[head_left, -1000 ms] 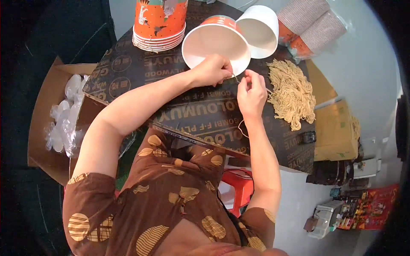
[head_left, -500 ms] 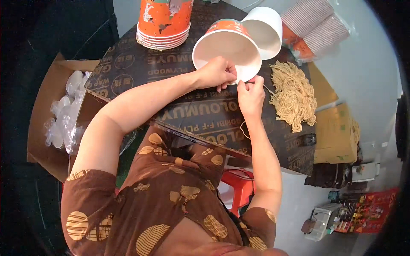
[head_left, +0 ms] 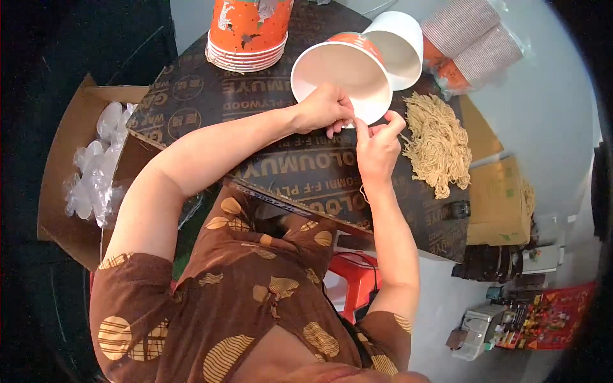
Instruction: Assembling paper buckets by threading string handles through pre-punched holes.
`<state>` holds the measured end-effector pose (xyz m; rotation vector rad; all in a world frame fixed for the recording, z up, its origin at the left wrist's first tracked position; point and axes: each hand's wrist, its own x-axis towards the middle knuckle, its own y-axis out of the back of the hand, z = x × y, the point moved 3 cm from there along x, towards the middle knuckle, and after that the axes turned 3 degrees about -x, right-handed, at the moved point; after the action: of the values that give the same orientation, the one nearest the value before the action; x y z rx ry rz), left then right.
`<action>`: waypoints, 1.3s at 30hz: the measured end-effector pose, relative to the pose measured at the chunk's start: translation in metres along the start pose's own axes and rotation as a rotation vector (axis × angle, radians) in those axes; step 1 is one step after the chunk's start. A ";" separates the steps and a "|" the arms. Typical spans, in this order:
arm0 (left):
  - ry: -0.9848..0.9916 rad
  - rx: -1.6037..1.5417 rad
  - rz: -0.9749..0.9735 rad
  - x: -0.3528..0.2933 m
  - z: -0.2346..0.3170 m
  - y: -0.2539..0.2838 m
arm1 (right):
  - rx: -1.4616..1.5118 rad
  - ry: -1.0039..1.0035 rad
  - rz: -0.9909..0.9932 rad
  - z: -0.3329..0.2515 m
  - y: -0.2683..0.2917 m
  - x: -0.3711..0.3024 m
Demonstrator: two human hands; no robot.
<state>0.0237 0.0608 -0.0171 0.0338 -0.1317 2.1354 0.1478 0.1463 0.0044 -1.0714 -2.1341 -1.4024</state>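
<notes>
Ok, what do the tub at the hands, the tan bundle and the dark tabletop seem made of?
Tub: probably coated paperboard, smooth and white inside, with a thin wall. Tan bundle: likely matte yarn, fibre unclear, in loose looping strands. Dark tabletop: perhaps coated wood board, given its flat, printed face.

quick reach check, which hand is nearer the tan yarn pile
Right. The right hand is just left of the tan yarn pile; the left hand is farther left, at the rim of the nearer tipped bucket.
</notes>
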 end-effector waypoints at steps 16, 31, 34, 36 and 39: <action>-0.025 -0.030 0.089 0.003 -0.005 -0.002 | -0.131 0.304 -0.035 0.009 -0.014 -0.001; -0.058 0.096 0.008 0.001 -0.008 -0.004 | 0.018 0.045 -0.087 0.024 -0.021 0.001; -0.187 0.340 0.125 0.005 -0.012 0.001 | 0.021 -0.001 -0.128 0.021 -0.020 0.002; -0.265 0.545 0.116 0.005 -0.008 0.000 | 0.027 -0.010 -0.127 0.020 -0.019 0.002; -0.295 0.553 0.155 0.005 -0.009 -0.002 | 0.013 -0.022 -0.128 0.021 -0.020 0.002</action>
<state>0.0230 0.0667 -0.0250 0.6810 0.2960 2.2484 0.1334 0.1611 -0.0160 -0.9647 -2.2607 -1.4365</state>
